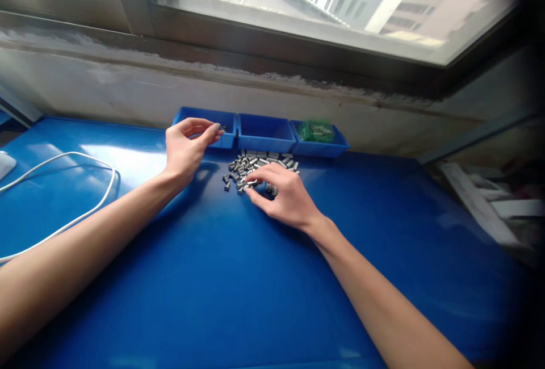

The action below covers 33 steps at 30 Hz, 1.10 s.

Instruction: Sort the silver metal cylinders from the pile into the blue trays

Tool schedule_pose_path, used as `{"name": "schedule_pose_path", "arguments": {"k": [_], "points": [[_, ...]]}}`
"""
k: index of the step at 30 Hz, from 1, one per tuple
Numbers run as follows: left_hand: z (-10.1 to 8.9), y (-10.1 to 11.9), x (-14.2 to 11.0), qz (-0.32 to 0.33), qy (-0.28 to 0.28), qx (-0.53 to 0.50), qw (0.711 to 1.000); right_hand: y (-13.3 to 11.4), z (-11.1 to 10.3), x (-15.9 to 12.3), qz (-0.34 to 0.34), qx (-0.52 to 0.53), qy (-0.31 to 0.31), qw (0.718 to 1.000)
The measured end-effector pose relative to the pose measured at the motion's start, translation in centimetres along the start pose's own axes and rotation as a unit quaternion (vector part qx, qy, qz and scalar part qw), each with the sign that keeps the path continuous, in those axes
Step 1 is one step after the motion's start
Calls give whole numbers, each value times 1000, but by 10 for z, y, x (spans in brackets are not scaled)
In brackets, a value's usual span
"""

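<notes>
My left hand (187, 145) is raised over the left blue bin (230, 141), its thumb and fingers pinched on a small dark bolt (222, 128). On the table in front of the bins lies a pile of small grey metal parts (237, 167), with short bolts on the left side and longer cylindrical pieces (290, 163) toward the right and back. My right hand (283, 196) reaches into the near side of this pile. Its thumb and index finger are curved and apart around some of the parts, and the hand covers much of the pile's right side.
The middle blue bin (266, 143) stands beside the right blue bin (343, 145), which holds a green plastic bag (315, 130). A white cable (70, 224) loops over the blue table (238, 289) at left. Behind the bins rise a wall and a window.
</notes>
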<state>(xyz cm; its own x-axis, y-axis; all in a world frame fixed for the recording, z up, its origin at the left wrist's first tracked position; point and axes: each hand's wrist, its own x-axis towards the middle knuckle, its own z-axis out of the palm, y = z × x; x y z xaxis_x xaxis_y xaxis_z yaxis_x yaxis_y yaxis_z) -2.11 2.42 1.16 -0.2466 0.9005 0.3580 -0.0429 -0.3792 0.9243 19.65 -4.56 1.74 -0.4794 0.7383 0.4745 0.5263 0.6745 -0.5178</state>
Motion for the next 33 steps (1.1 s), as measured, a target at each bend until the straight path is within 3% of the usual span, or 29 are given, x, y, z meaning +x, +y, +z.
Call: {"name": "schedule_pose_path", "arguments": {"k": [3, 7, 16, 26, 33], "points": [[-2, -5, 4, -12, 17, -24, 999, 1, 1, -2, -65, -45, -68, 995], [0, -4, 1, -8, -2, -18, 1000, 3, 4, -2, -70, -66, -93, 991], [5, -1, -13, 34, -127, 54, 990, 3, 3, -2, -13, -70, -75, 995], [7, 1, -21, 47, -177, 63, 981, 3, 2, 1, 28, -5, -3, 1000], [7, 4, -25, 61, -200, 99, 973, 3, -1, 2, 34, 19, 7, 999]]}}
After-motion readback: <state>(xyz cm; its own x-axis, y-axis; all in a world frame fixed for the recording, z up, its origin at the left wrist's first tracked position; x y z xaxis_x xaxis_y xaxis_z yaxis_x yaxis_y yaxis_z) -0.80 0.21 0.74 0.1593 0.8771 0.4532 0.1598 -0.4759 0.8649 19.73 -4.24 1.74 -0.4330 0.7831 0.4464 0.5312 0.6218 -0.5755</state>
